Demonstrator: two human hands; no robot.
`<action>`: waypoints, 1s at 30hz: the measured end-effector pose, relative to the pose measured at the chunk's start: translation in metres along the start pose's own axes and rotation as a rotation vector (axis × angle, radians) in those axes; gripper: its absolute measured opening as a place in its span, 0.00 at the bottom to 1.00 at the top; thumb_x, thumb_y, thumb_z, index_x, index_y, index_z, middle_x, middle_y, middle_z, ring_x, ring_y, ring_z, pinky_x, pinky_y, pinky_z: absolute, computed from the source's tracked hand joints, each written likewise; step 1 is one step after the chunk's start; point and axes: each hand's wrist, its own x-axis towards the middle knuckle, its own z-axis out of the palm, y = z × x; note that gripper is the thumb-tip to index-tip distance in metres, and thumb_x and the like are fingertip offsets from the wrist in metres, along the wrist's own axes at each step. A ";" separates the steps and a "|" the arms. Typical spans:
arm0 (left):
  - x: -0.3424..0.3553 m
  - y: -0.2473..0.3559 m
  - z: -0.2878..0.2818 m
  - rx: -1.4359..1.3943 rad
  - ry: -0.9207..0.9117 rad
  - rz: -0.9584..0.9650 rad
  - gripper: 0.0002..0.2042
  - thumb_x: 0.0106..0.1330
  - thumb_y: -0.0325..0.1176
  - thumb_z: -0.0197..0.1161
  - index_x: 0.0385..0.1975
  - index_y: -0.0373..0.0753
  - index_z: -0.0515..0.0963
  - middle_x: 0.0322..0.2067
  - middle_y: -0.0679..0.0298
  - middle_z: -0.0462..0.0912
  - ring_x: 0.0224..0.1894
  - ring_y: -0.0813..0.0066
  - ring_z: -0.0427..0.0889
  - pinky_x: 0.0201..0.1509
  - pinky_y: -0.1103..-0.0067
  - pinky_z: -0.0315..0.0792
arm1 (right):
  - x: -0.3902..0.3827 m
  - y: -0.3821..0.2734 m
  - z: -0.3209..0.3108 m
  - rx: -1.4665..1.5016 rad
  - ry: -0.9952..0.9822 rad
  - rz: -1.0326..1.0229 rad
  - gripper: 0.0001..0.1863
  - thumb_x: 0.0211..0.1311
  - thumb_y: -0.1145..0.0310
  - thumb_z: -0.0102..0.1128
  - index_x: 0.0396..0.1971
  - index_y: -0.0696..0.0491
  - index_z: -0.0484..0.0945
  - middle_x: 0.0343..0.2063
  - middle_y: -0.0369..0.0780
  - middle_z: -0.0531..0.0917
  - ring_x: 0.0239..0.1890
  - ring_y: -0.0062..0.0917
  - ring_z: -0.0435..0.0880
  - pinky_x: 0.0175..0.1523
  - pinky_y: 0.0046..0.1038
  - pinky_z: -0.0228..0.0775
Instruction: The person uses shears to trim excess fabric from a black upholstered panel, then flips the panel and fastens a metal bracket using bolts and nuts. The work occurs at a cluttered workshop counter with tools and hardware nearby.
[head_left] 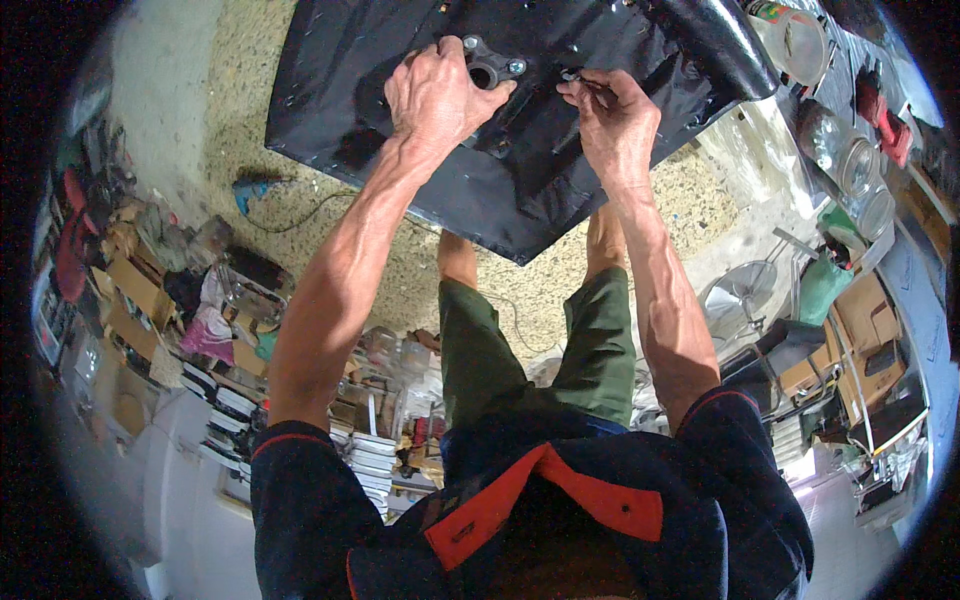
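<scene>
A black plastic sheet covers the surface before me. On it lies a dark metal flange with a round central hole and bolt heads near its corners. My left hand is closed around the flange's left side, its thumb along the near edge by the hole. To the right and apart from the flange, my right hand is closed in a pinch. A small shiny metal piece, seemingly a bolt, shows at its fingertips; the fingers partly hide it.
A blue tool with a cable lies on the speckled floor at left. Glass jars and a clear plastic tub stand at right. Cardboard boxes and clutter crowd both sides. A fan-like metal disc is at lower right.
</scene>
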 end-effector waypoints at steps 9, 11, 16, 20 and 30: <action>-0.005 0.009 -0.009 -0.017 -0.002 -0.055 0.31 0.47 0.57 0.83 0.34 0.33 0.82 0.30 0.45 0.89 0.34 0.42 0.90 0.39 0.54 0.85 | 0.002 -0.024 0.010 -0.373 -0.001 -0.101 0.04 0.67 0.81 0.67 0.39 0.66 0.85 0.37 0.45 0.88 0.37 0.29 0.94 0.42 0.27 0.85; -0.004 0.012 -0.007 -0.034 0.002 -0.046 0.31 0.47 0.57 0.83 0.34 0.33 0.82 0.30 0.45 0.89 0.34 0.42 0.90 0.39 0.54 0.85 | 0.004 -0.023 0.010 -0.469 0.011 -0.144 0.04 0.66 0.81 0.68 0.39 0.65 0.85 0.36 0.46 0.88 0.36 0.30 0.94 0.42 0.27 0.85; -0.003 0.010 -0.006 -0.037 -0.006 -0.064 0.31 0.47 0.57 0.83 0.35 0.33 0.82 0.30 0.45 0.88 0.33 0.42 0.90 0.39 0.54 0.85 | 0.010 -0.021 0.017 -0.706 -0.016 -0.289 0.04 0.65 0.80 0.69 0.38 0.62 0.86 0.34 0.46 0.88 0.35 0.29 0.94 0.41 0.27 0.84; -0.003 0.005 -0.004 -0.036 0.002 -0.041 0.31 0.46 0.56 0.84 0.34 0.33 0.82 0.30 0.45 0.88 0.33 0.43 0.90 0.38 0.55 0.85 | 0.008 -0.011 0.016 -0.471 0.026 -0.165 0.04 0.65 0.81 0.68 0.38 0.61 0.86 0.35 0.45 0.89 0.34 0.28 0.93 0.41 0.27 0.83; 0.000 -0.004 0.000 -0.038 0.034 0.000 0.30 0.46 0.56 0.85 0.33 0.34 0.81 0.29 0.46 0.88 0.33 0.45 0.90 0.38 0.56 0.84 | 0.005 0.000 0.022 -0.608 0.029 -0.396 0.06 0.61 0.80 0.72 0.37 0.57 0.86 0.33 0.47 0.86 0.30 0.38 0.89 0.37 0.33 0.81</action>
